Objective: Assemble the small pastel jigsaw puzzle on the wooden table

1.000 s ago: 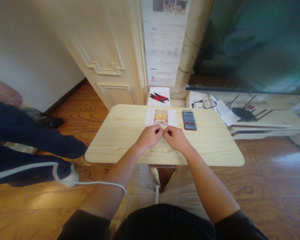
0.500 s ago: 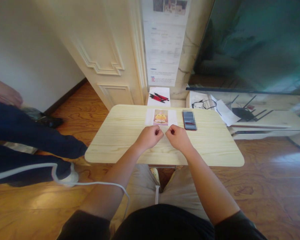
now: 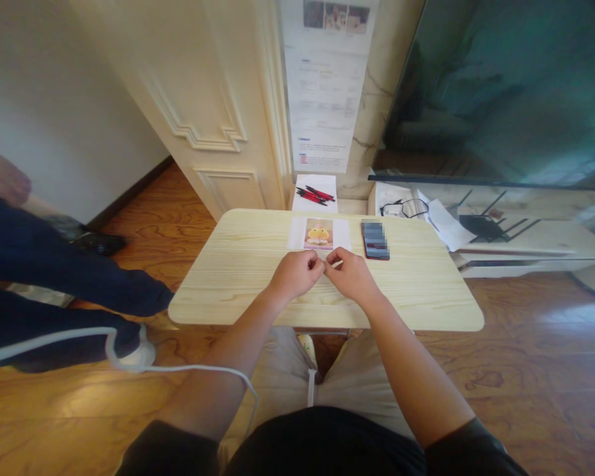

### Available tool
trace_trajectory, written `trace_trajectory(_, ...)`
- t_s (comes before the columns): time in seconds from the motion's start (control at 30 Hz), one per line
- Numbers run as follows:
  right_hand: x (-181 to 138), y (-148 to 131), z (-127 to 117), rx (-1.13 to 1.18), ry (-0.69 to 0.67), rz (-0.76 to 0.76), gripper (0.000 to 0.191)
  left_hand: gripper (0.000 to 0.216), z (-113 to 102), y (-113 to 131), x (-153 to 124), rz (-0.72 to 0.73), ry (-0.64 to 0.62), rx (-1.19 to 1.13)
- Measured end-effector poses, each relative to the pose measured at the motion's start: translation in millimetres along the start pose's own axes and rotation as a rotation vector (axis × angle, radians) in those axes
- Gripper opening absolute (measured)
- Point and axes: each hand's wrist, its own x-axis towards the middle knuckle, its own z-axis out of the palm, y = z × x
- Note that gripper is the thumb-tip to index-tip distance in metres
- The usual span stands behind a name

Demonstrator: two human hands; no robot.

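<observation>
Over the middle of the pale wooden table (image 3: 228, 281), my left hand (image 3: 295, 272) is closed, thumb and fingers curled into a pinch. Facing it, my right hand (image 3: 351, 272) is pinched as well, its fingertips meeting those of the left. Anything between the fingertips is too small to make out. Just beyond both hands lies a white sheet with a printed picture (image 3: 319, 233) of a yellow figure. A phone (image 3: 375, 239) with a blurred screen rests to the right of the sheet.
Red and black pens (image 3: 315, 195) lie on white paper behind the table. Cables (image 3: 404, 207), loose paper and a black router (image 3: 480, 227) sit on a low cabinet beneath a large screen (image 3: 500, 92). Another person's leg (image 3: 74, 271) is at the left; a white cord (image 3: 188, 366) crosses my left arm.
My right hand has shifted slightly left and its fingers have extended, so the small gap between the two hands has closed at the fingertips. My left hand is nearly still.
</observation>
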Motion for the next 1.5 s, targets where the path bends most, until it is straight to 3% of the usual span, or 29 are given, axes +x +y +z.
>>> trace_trajectory(0.47, 1.8, -4.4, -4.0, -0.095, 0.114, 0.048, 0.018, 0.028, -0.6, -7.0, 0.4, 0.009, 0.012, -0.088)
trace_trajectory(0.6, 3.7, -4.6, -4.3, -0.039, 0.112, 0.066, 0.019, 0.020, 3.8, -18.9, -6.0, 0.105, 0.045, -0.220)
trace_trajectory(0.63, 4.1, -4.3, -4.4, -0.027, 0.115, 0.068, 0.019, 0.026, 5.3, -22.9, -7.6, 0.141, 0.083, -0.236)
trace_trajectory(0.7, 4.7, -4.0, -5.0, -0.010, 0.115, 0.068, 0.018, 0.066, 8.5, -31.3, -9.5, 0.225, 0.152, -0.239)
trace_trajectory(0.77, 4.8, -4.5, -6.0, -0.002, 0.108, 0.050, 0.017, 0.101, 12.2, -39.6, -8.8, 0.296, 0.131, -0.207)
trace_trajectory(0.83, 4.5, -5.6, -6.6, 0.012, 0.098, 0.024, 0.017, 0.109, 16.8, -47.1, -6.2, 0.318, 0.096, -0.174)
trace_trajectory(1.07, 7.0, 1.7, -2.0, 0.069, 0.109, 0.003, 0.016, 0.066, 24.1, -61.2, 5.0, 0.280, 0.052, -0.141)
trace_trajectory(1.27, 15.5, 30.3, -4.0, 0.200, 0.002, 0.038, 0.013, 0.058, 7.1, -57.6, 10.1, 0.243, 0.036, 0.151)
trace_trajectory(1.33, 15.7, 31.8, -6.6, 0.204, 0.040, 0.029, 0.020, 0.056, 2.6, -55.9, 11.8, 0.244, 0.010, 0.263)
trace_trajectory(1.43, 14.5, 23.2, -6.6, 0.056, 0.082, -0.081, 0.037, 0.045, -2.7, -52.4, 15.6, 0.261, -0.044, 0.385)
trace_trajectory(1.5, 15.9, 16.2, -1.8, -0.044, -0.001, -0.194, 0.042, 0.040, -6.6, -48.2, 19.1, 0.288, -0.075, 0.452)
